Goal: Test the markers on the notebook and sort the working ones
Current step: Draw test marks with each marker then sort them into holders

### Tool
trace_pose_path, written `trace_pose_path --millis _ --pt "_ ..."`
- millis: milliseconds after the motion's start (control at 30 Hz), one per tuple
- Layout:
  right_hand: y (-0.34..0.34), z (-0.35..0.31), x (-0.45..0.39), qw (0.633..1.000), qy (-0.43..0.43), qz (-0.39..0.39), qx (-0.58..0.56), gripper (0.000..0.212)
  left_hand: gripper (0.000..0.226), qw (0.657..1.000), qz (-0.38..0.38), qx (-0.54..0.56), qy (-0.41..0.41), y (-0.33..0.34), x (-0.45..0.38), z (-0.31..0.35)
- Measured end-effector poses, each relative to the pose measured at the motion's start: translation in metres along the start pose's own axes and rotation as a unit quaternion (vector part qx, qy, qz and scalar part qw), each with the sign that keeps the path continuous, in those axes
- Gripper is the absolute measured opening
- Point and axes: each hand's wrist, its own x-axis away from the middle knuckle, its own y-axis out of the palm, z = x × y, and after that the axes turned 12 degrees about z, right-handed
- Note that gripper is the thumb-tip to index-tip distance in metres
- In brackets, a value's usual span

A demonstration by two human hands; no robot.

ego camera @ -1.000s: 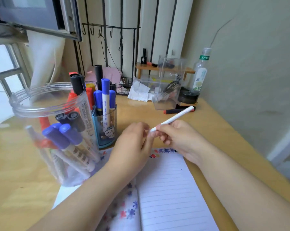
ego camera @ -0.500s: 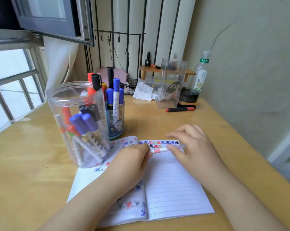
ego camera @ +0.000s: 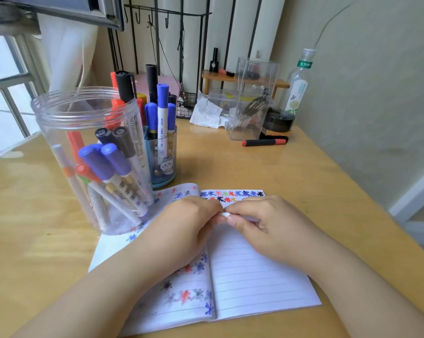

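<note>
An open lined notebook (ego camera: 254,276) lies on the wooden desk, with coloured star scribbles along its top and left page. Over its upper middle my left hand (ego camera: 186,230) and my right hand (ego camera: 262,225) meet, both pinching a thin white marker (ego camera: 226,214). Only a small white bit shows between the fingertips; the rest is hidden in my hands. A big clear plastic jar (ego camera: 67,113) with several markers stands to the left. Behind it a small blue cup (ego camera: 164,164) holds more markers upright.
A red and black marker (ego camera: 264,142) lies at the back of the desk. Near it stand a clear acrylic box (ego camera: 252,103), a plastic bottle (ego camera: 298,86), a black round tin (ego camera: 279,120) and crumpled tissue (ego camera: 206,113). The wall is on the right.
The white marker came down from the air to the notebook. My hands closed together around it, so its body is now mostly hidden. The camera has moved closer.
</note>
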Motion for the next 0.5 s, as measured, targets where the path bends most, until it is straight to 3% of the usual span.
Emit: trace_pose_path --millis 200,367,500 --pt "-0.020 0.000 -0.001 0.994 0.074 -0.044 -0.071 0.016 0.038 0.999 0.018 -0.026 -0.002 0.005 -0.005 0.013" --pt "-0.053 0.030 0.001 0.964 0.216 0.092 -0.126 0.025 0.033 0.997 0.072 -0.006 -0.036 -0.007 -0.006 0.006" --pt "-0.042 0.030 0.003 0.932 0.283 0.068 -0.216 0.021 0.036 0.998 0.044 -0.031 -0.027 0.007 -0.002 0.015"
